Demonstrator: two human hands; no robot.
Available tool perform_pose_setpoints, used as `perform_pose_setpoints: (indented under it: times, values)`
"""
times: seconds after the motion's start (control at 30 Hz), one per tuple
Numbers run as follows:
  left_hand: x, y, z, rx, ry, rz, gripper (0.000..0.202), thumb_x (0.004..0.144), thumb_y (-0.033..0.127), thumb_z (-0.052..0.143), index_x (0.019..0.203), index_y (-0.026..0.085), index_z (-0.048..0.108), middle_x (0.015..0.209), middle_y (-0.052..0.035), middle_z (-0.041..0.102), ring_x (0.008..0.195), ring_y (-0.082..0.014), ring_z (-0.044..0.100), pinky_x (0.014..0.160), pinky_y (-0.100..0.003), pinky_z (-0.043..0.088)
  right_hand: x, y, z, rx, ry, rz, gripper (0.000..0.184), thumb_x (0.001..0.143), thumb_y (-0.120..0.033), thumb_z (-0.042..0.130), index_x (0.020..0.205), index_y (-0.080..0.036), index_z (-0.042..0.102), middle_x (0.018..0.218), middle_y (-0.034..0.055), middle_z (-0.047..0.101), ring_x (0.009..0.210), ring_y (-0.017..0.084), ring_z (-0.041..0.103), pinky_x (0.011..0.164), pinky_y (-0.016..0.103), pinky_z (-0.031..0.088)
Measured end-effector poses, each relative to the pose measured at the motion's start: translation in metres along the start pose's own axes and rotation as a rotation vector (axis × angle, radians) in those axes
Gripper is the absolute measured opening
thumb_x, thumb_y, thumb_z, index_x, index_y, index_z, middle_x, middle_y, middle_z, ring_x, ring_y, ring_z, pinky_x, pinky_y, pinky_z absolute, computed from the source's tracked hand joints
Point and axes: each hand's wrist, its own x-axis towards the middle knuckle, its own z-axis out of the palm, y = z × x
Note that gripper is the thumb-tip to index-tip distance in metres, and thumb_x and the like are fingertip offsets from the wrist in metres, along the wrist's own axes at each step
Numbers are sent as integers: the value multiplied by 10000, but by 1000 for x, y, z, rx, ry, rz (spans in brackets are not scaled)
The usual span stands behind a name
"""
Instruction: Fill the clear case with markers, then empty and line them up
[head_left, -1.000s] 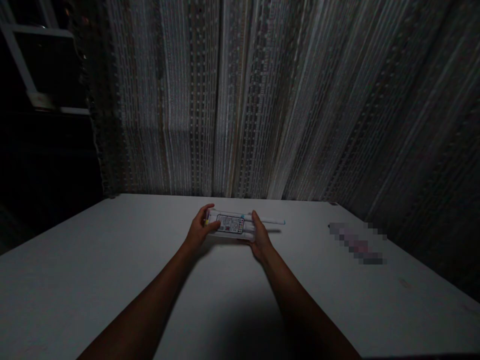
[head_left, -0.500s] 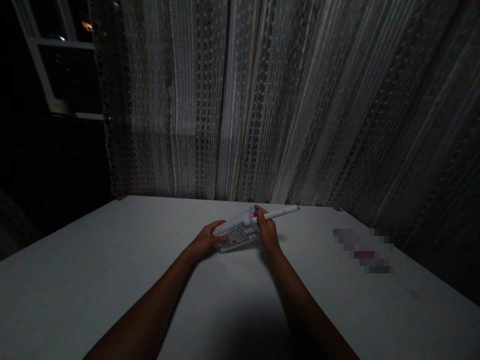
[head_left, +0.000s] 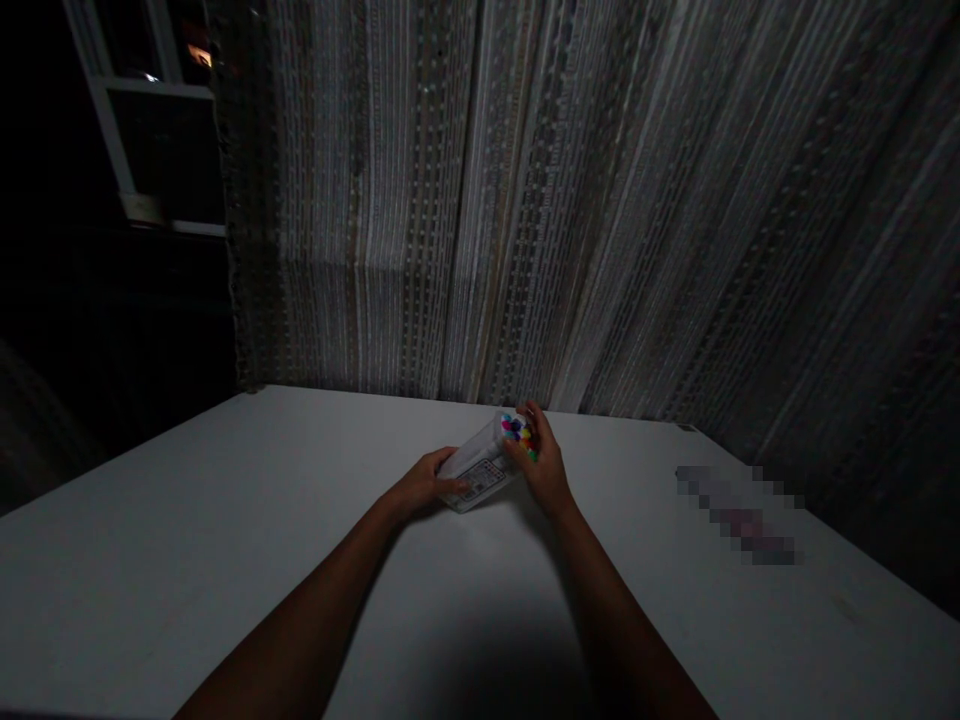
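Near frame ctr., marker case (head_left: 481,467) has long axis lower L to upper R, colored ends (head_left: 516,430) upper R; L hand (head_left: 420,487) grips base, R hand (head_left: 550,472) half-curls round ends, grip unclear.

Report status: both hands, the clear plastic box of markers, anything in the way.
Left hand gripping clear plastic box near its lower end. Right hand curled about multicoloured marker ends. Box tilted. Pixelated item off right, apart from hands.

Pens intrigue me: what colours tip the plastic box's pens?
Pen ends: blue, pink, yellow, red, green; head view.
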Motion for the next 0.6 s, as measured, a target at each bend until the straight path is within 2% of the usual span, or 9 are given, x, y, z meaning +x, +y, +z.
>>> perform_pose_setpoints:
  times: [0.1,0.17,0.23,0.3,0.37,0.43,0.5,0.6]
  values:
    - [1,-1,1,-37,1,-19,581,520,276,801,1025,116,562,934,-96,632,827,-247,595,718,-321,469,-2,2,1,-5,-17,-28,761,648,-434,644,1295,-155,356,1286,127,438,1191,237,414,1008,384,325]
    - [1,0,2,-44,13,-21,574,511,281,807,1004,120,560,919,-89,634,801,-234,594,702,-310,467,-2,6,3,25,9,-11,837,603,-435,681,1308,-157,325,1320,139,398,1223,250,375,1022,399,305]
    - [1,1,3,-51,16,-10,549,519,286,806,982,127,558,909,-78,633,794,-223,591,692,-295,461,-3,12,6,92,60,43,953,539,-430,722,1329,-155,264,1352,158,345,1233,267,361,1019,414,309]
    - [0,1,4,-83,6,-3,525,551,309,793,983,132,554,911,-74,632,797,-214,590,693,-285,453,-4,21,10,185,82,114,1003,510,-417,741,1331,-165,223,1349,162,346,1200,271,404,996,420,342]
    - [-1,-2,7,-144,-15,-1,508,605,350,763,1010,133,545,936,-86,629,817,-216,591,715,-292,446,-8,31,16,266,20,189,919,504,-385,750,1273,-182,289,1278,143,440,1123,264,481,948,420,396]
    - [0,-6,12,-219,-40,25,498,659,388,723,1042,134,532,992,-109,620,869,-228,586,764,-313,437,-13,40,23,304,-116,267,772,480,-330,769,1142,-183,400,1150,117,547,1028,260,546,885,424,445]
    - [2,-9,18,-287,-49,63,489,690,420,692,1052,136,523,1041,-126,605,918,-243,577,803,-333,427,-18,46,28,316,-240,334,666,460,-268,781,1030,-176,449,1067,101,592,959,250,579,847,427,466]
    - [4,-6,25,-359,-17,100,496,703,441,674,1069,152,506,1059,-120,599,938,-244,574,803,-335,435,-23,46,30,380,-269,370,606,481,-216,768,997,-190,452,1043,74,607,900,210,603,835,412,474]
